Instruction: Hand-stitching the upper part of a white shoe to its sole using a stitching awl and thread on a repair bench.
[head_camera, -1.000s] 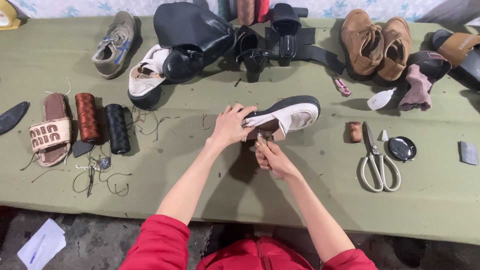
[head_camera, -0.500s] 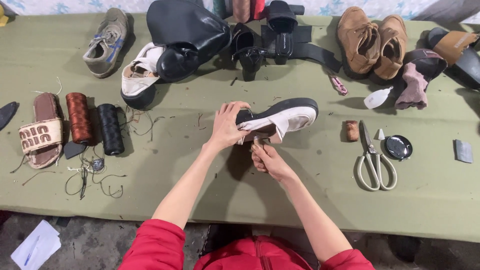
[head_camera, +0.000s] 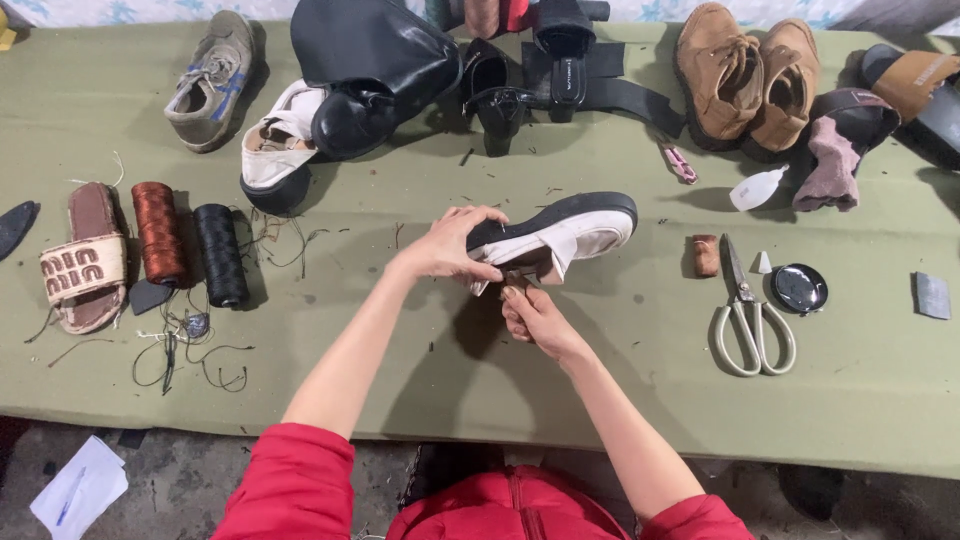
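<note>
Right hand (head_camera: 530, 318) nearest, fingers curled tight, pinching small tool at heel of white shoe (head_camera: 560, 235); tool mostly hidden. Left hand (head_camera: 450, 247) clasps shoe's heel end, fingers wrapped over it. Shoe on its side, dark sole facing away, mid green table (head_camera: 420, 370). Scissors (head_camera: 748, 315) to right. Thread spools (head_camera: 188, 245) left. Brown boots (head_camera: 745, 75) at far edge.

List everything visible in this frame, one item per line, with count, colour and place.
shoe: 1, white with black sole, centre, held
table: 1, green cloth
thread spools: 2, rust and black, left
sandal: 1, tan, far left
sneaker: 1, grey, top left
black bag: 1, top centre
boots: 2, brown, top right
scissors: 1, white-handled, right
round tin: 1, black, right
left hand: grips shoe
right hand: under shoe, fingers closed on something small
</note>
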